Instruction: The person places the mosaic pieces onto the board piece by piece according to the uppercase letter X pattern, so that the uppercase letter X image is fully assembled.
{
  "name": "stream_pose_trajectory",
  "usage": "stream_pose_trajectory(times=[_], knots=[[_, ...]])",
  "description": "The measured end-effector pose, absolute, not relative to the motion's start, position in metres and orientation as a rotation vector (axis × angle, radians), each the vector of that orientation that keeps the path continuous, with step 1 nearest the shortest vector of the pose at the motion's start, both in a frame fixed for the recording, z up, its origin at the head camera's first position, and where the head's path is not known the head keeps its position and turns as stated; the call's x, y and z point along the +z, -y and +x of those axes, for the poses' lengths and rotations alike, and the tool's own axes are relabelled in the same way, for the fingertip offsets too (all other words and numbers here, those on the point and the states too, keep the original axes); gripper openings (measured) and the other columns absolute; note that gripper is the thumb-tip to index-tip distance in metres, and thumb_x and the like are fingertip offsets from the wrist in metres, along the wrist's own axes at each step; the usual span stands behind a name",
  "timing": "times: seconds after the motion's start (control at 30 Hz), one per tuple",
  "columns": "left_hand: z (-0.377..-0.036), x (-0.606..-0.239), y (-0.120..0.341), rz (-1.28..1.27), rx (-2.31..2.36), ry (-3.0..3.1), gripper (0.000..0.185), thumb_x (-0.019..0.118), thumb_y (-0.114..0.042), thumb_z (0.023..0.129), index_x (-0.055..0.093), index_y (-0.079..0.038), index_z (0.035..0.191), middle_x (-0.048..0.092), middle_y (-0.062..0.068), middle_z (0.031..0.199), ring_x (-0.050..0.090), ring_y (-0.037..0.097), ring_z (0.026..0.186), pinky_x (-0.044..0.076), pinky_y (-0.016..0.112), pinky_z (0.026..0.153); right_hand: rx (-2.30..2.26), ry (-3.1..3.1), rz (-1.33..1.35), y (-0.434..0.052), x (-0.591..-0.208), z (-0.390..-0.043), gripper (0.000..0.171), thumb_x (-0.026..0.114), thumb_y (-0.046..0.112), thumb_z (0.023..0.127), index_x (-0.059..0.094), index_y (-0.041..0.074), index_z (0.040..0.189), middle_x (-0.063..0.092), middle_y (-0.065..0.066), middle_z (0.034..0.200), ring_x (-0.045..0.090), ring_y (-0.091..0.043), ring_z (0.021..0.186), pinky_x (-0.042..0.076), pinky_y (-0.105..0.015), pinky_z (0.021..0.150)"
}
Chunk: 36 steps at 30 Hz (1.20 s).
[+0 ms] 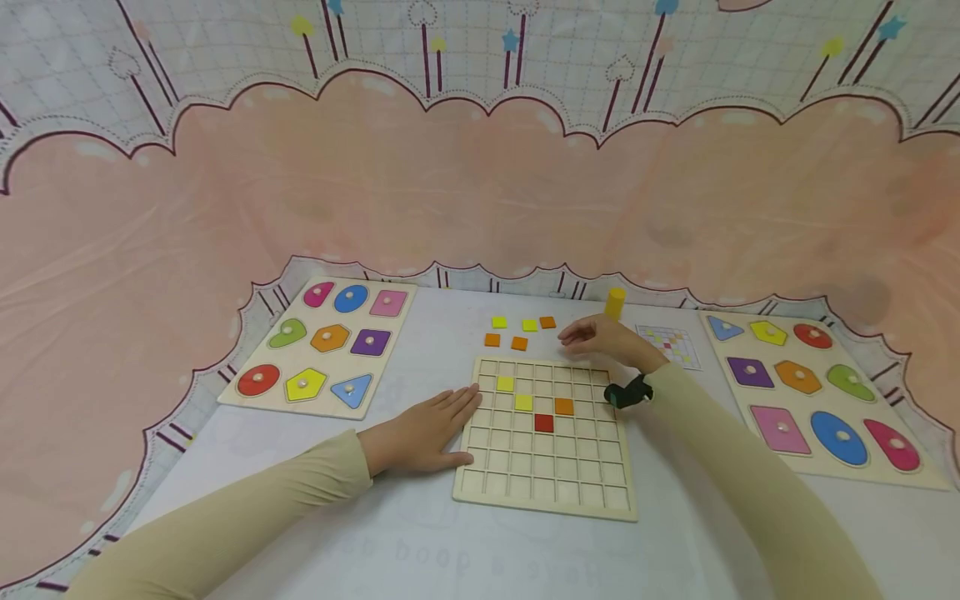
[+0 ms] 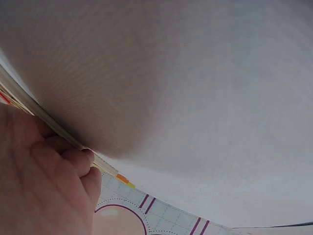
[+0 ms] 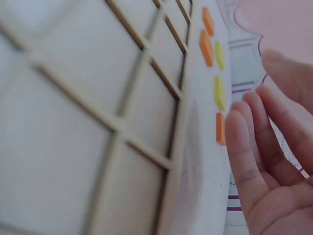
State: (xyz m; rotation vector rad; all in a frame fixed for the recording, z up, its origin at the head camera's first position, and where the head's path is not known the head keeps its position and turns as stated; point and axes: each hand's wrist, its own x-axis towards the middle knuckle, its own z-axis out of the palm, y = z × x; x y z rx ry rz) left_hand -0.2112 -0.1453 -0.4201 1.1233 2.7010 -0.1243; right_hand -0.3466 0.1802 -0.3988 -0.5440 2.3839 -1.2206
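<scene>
Just beside the right hand's fingers [image 3: 244, 147] lies an orange tile [image 3: 220, 128]

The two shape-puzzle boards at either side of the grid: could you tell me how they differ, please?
The left shape board lies beyond the left hand, nearer the grid board; the right shape board lies farther off, past the pattern card. Their pieces are arranged differently. Both hold nine coloured knobbed shapes, all seated.
</scene>
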Motion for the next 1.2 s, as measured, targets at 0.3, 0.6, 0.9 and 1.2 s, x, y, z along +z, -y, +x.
stream_pose_trajectory(times=[0.3, 0.6, 0.9, 1.2], knots=[[-0.212, -0.419, 0.145, 1.131, -0.137, -2.696, 0.086, 0.036, -0.061, 0.093, 0.01, -0.004, 0.151, 0.008, 0.011, 0.16, 0.012, 0.022, 0.147, 0.017, 0.037, 0.12, -1.225, -2.562, -0.487, -0.165, -0.398, -0.374, 0.034, 0.065, 0.009, 0.087, 0.061, -0.004, 0.118, 0.064, -0.021, 0.116, 0.059, -0.024, 0.101, 0.049, -0.03, 0.092], [-0.212, -0.419, 0.144, 1.118, -0.14, -2.686, 0.086, 0.035, -0.062, 0.093, 0.01, -0.004, 0.151, 0.007, 0.01, 0.16, 0.011, 0.022, 0.148, 0.016, 0.037, 0.12, -1.189, -2.589, -0.42, -0.157, -0.404, -0.397, 0.035, 0.067, 0.006, 0.085, 0.061, -0.003, 0.119, 0.061, -0.022, 0.12, 0.058, -0.032, 0.108, 0.046, -0.043, 0.101], [-0.213, -0.421, 0.144, 1.124, -0.152, -2.684, 0.086, 0.036, -0.062, 0.093, 0.009, -0.004, 0.151, 0.007, 0.01, 0.16, 0.011, 0.021, 0.148, 0.016, 0.037, 0.12, -1.171, -2.59, -0.316, -0.154, -0.411, -0.407, 0.036, 0.069, 0.005, 0.084, 0.061, -0.002, 0.118, 0.06, -0.021, 0.12, 0.056, -0.028, 0.106, 0.045, -0.041, 0.101], [-0.211, -0.418, 0.144, 1.113, -0.152, -2.682, 0.086, 0.036, -0.062, 0.093, 0.01, -0.004, 0.151, 0.007, 0.009, 0.16, 0.011, 0.021, 0.148, 0.016, 0.036, 0.12, -1.159, -2.571, -0.314, -0.15, -0.413, -0.409, 0.036, 0.07, 0.002, 0.081, 0.062, -0.003, 0.117, 0.061, -0.02, 0.117, 0.052, -0.021, 0.095, 0.046, -0.029, 0.088]])
